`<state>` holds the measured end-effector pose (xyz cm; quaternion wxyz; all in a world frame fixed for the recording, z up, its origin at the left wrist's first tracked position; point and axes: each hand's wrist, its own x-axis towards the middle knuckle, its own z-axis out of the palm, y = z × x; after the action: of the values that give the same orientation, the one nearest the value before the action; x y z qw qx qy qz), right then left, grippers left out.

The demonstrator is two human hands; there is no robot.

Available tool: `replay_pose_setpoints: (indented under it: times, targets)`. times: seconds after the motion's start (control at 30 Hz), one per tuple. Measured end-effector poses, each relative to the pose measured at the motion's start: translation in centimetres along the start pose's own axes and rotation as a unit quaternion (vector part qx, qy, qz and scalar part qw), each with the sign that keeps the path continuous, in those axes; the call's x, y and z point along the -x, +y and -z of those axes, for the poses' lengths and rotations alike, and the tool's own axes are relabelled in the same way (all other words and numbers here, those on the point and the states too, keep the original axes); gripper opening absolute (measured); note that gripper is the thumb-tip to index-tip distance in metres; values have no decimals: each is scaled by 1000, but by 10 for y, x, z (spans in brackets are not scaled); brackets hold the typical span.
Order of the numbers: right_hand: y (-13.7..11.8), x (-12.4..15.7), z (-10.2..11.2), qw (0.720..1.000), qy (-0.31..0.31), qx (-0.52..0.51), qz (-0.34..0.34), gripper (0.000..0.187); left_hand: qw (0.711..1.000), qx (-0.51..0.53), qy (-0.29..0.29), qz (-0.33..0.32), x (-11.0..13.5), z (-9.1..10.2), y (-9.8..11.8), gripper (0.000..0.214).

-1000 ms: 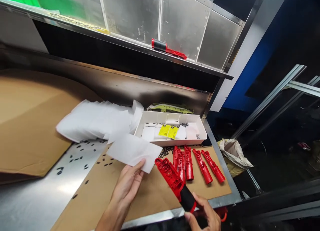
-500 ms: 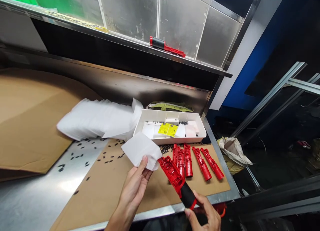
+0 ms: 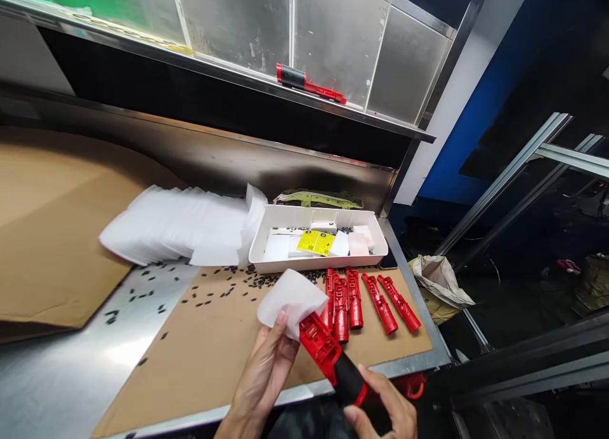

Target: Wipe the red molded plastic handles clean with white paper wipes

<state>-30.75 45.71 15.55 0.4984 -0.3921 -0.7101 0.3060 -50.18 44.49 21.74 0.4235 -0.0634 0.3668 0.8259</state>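
Observation:
My left hand (image 3: 269, 375) pinches a thin white bag (image 3: 291, 297) between thumb and fingers, its lower edge lying over the tip of a red plastic handle with a black grip (image 3: 333, 361). My right hand (image 3: 383, 410), at the bottom edge of the view, is closed on the black end of that handle. Just behind lie several loose red handle shells (image 3: 366, 296) side by side on a cardboard sheet (image 3: 209, 350).
A fanned stack of white bags (image 3: 176, 226) lies at centre left. A white tray (image 3: 266, 236) holds yellow labels and white pieces. Small black parts (image 3: 152, 296) are scattered on the steel bench. Another red and black handle (image 3: 309, 84) rests on the upper shelf. A crumpled bag (image 3: 440, 280) hangs off the right edge.
My left hand has drawn the white bag from the stack rightward and down onto the tip of the red handle. The right hand has kept its hold on the handle.

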Motion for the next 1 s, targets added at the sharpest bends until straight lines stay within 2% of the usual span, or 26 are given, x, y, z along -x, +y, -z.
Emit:
replay_pose_setpoints:
  times: [0.13,0.2,0.23,0.3,0.37,0.43,0.6,0.73,0.83,0.9,0.97,1.0]
  targets:
    - [-2,9,1,993,-24,-62,-96,51,999,28,13,5,10,6,-8,39]
    - [-5,13,2,990,-64,-78,-97,48,999,35,11,7,14,7,-11,38]
    - [-7,14,2,991,-75,-69,-83,47,999,36,7,9,16,8,-12,36]
    - [-11,15,5,997,-54,-25,-40,43,999,32,-4,15,22,11,-16,33]
    - [-15,11,9,1000,-7,18,17,39,999,19,-17,29,28,16,-20,48]
    - [-20,7,12,996,15,41,73,34,998,0,-24,52,36,20,-27,56]
    - [-35,1,17,986,11,84,147,29,993,-18,-25,112,56,28,-45,53]
    - [-44,2,22,971,25,114,208,26,984,11,-43,171,71,30,-54,53]
    - [-48,3,27,963,14,145,228,24,979,49,-55,191,76,33,-58,56]
    - [-52,3,28,963,9,147,227,23,977,77,-53,194,79,37,-61,47]
    - [-57,2,28,964,14,138,226,22,973,96,-52,202,81,40,-63,21]
    - [-60,1,27,965,16,134,226,23,971,102,-55,208,83,41,-64,15]
